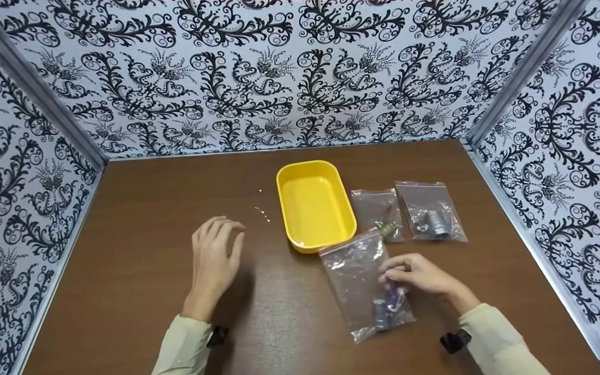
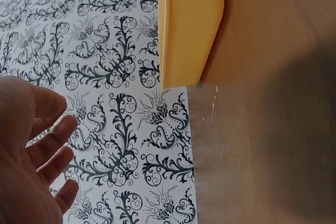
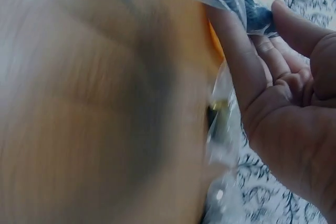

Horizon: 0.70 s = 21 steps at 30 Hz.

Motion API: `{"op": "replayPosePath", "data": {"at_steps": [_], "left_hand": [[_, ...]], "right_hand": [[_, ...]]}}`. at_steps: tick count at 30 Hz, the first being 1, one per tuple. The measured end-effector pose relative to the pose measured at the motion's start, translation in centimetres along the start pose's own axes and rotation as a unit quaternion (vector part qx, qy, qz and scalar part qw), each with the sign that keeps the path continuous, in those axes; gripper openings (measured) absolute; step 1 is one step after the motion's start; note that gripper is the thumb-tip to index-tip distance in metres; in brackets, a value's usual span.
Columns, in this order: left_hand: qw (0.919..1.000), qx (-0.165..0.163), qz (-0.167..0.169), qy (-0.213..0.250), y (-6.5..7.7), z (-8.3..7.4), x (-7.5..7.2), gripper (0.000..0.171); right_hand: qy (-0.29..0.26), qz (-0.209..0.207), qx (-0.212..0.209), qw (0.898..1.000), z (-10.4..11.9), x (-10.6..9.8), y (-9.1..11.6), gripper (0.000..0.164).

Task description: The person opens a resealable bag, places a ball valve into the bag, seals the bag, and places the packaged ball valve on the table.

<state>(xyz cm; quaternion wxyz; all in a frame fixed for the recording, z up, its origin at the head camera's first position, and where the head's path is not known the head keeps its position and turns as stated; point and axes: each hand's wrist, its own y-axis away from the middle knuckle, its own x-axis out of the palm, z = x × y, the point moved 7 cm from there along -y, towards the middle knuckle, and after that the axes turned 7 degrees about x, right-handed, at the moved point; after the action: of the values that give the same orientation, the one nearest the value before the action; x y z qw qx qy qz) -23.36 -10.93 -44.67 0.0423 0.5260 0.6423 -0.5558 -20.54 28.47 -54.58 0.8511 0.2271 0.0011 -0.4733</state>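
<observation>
My right hand (image 1: pixel 421 275) pinches a clear zip bag (image 1: pixel 351 278) between thumb and fingers, near a dark blue-purple item (image 1: pixel 395 295) inside it. A grey metal cylindrical part (image 1: pixel 380 314) lies at the bag's near end. In the right wrist view the thumb presses the bluish item (image 3: pixel 257 18) through the plastic. The bag's top edge comes up to the near corner of a yellow plastic tray (image 1: pixel 353 217). My left hand (image 1: pixel 216 258) holds nothing; its fingers are loosely bent over the table, left of the tray.
Right of the tray lie two more zip bags: one (image 1: pixel 373 205) with a small greenish-brass item (image 1: pixel 387 229), the other (image 1: pixel 415 194) with a grey metal fitting (image 1: pixel 437 224). Small pale crumbs (image 1: pixel 262 212) dot the brown table (image 1: pixel 175 192). Patterned walls (image 1: pixel 248 78) enclose the back and sides.
</observation>
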Motion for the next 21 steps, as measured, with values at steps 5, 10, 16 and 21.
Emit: {"op": "replayPosePath", "data": {"at_steps": [5,10,16,21], "left_hand": [[0.9998,-0.009,0.011,-0.016,0.3,0.5,0.0,0.013],[0.9992,-0.020,0.024,-0.027,0.9,1.1,0.1,0.015],[0.9982,-0.030,0.040,-0.033,1.3,1.6,0.3,0.017],[0.9960,-0.041,0.060,-0.051,1.8,2.1,0.2,0.017]], "right_hand": [[-0.043,-0.031,0.077,0.996,-2.3,-1.8,1.2,0.047],[-0.061,-0.053,0.116,0.990,-3.7,-2.8,2.2,0.059],[-0.052,-0.047,0.111,0.991,-3.8,-2.9,2.1,0.047],[-0.015,-0.081,0.107,0.991,-3.4,-2.9,1.5,0.053]]}}
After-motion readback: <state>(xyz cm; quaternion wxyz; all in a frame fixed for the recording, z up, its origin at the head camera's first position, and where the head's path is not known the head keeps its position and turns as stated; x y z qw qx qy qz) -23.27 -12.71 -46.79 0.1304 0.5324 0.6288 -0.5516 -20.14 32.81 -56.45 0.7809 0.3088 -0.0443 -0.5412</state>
